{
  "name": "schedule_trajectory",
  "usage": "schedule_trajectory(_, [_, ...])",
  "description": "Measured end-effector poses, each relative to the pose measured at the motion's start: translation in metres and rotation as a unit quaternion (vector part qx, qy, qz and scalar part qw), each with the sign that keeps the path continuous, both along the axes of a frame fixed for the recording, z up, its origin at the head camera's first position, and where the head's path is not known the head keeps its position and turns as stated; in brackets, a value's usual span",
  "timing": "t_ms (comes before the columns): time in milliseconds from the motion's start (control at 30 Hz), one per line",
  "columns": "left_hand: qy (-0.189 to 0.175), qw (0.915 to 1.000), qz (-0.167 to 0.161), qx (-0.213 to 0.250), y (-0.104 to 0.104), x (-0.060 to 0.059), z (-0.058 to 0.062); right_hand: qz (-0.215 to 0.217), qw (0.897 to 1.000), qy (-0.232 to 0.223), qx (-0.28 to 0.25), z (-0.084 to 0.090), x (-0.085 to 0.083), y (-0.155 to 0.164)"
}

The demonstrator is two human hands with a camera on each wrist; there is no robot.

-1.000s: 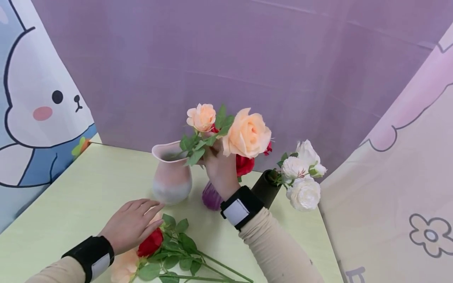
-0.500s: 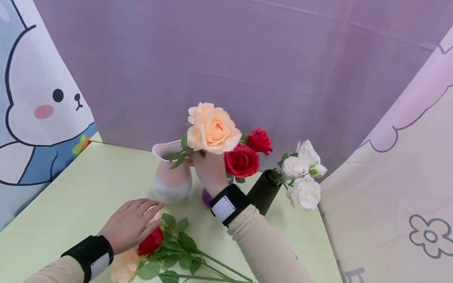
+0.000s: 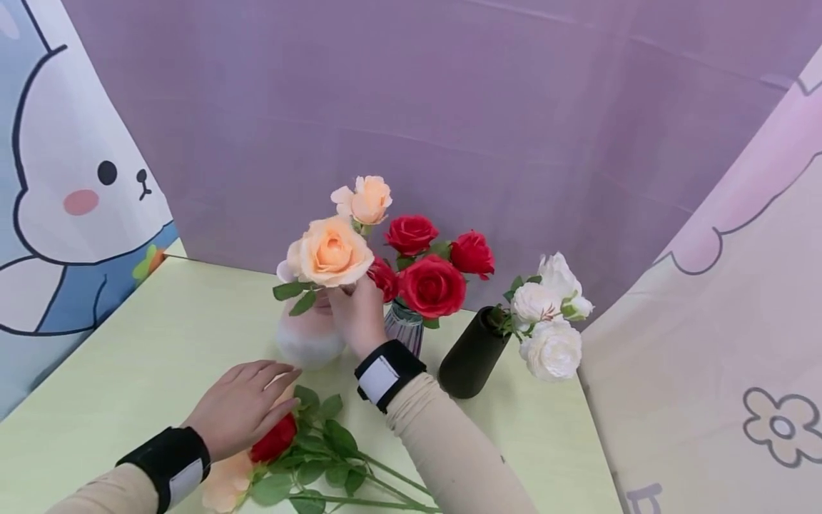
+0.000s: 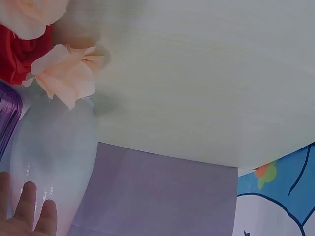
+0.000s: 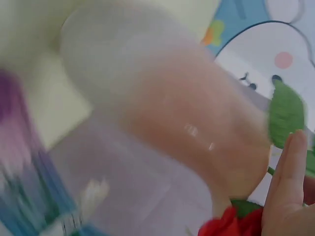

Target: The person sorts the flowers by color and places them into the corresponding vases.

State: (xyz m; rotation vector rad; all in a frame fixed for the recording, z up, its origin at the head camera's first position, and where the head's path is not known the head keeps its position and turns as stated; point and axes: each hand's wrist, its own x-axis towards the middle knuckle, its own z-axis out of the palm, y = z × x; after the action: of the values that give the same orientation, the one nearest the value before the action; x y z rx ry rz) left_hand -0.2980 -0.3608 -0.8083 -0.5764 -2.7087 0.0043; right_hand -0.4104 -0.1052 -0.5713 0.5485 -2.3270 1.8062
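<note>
My right hand (image 3: 359,314) holds a peach rose spray by the stem, close at the mouth of a pink-and-white vase (image 3: 310,341). Its big bloom (image 3: 335,250) covers most of the vase's rim in the head view, and a smaller peach bloom (image 3: 369,201) rises behind. In the right wrist view, the fingers (image 5: 291,162) are beside a green leaf (image 5: 287,114) at the vase's lip. The left hand (image 3: 239,410), fingers extended, is over loose roses on the table, beside a red rose (image 3: 275,437) and a peach rose (image 3: 227,482).
Right of the vase, a purple ribbed glass vase (image 3: 404,332) bears several red roses (image 3: 432,285). Farther right, a black vase (image 3: 474,353) with white flowers (image 3: 552,350) leans. Green stems (image 3: 392,485) lie across the table front; a purple curtain (image 3: 449,107) hangs behind.
My right hand has moved left with the peach rose spray, from in front of the red roses to the pink-and-white vase's mouth. The red roses now show. The left hand has barely moved.
</note>
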Motion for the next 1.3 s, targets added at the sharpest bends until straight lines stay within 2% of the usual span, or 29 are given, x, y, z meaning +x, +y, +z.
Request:
schedule_trajectory(100, [0.000,1.0000,0.003,0.005,0.001,0.002,0.001,0.059,0.990,-0.063,-0.108,-0.002,0.004,0.000])
schedule_trajectory(200, [-0.002,0.9999,0.004,0.010,0.001,0.005,0.003,0.110,0.967,-0.107,-0.202,-0.003,0.009,0.001])
schedule_trajectory(233, [-0.003,0.9999,0.004,0.011,0.001,0.005,0.003,0.112,0.965,-0.109,-0.210,-0.003,0.010,0.003])
schedule_trajectory(367, [-0.002,0.9999,0.002,0.012,-0.002,0.004,0.002,0.093,0.973,-0.078,-0.195,-0.011,0.010,0.007])
schedule_trajectory(533, [0.000,1.0000,0.004,0.005,-0.003,0.003,0.005,0.094,0.976,-0.047,-0.190,-0.019,0.009,0.017])
schedule_trajectory(733, [-0.002,1.0000,0.006,0.002,-0.005,0.006,0.012,0.095,0.980,-0.052,-0.169,-0.023,0.017,0.032])
schedule_trajectory(900, [-0.004,0.9999,0.014,0.000,-0.011,0.011,0.013,0.094,0.984,-0.059,-0.136,-0.024,0.035,0.042])
schedule_trajectory(1067, [-0.013,0.9998,0.013,0.001,-0.016,0.016,0.006,0.088,0.991,-0.051,-0.084,-0.033,0.052,0.053])
schedule_trajectory(1200, [-0.015,0.9998,0.014,-0.003,-0.021,0.018,-0.002,0.066,0.997,-0.027,-0.021,-0.051,0.062,0.067])
schedule_trajectory(1300, [-0.017,0.9998,0.001,-0.010,-0.023,0.018,-0.008,0.049,0.998,-0.006,0.025,-0.068,0.067,0.078])
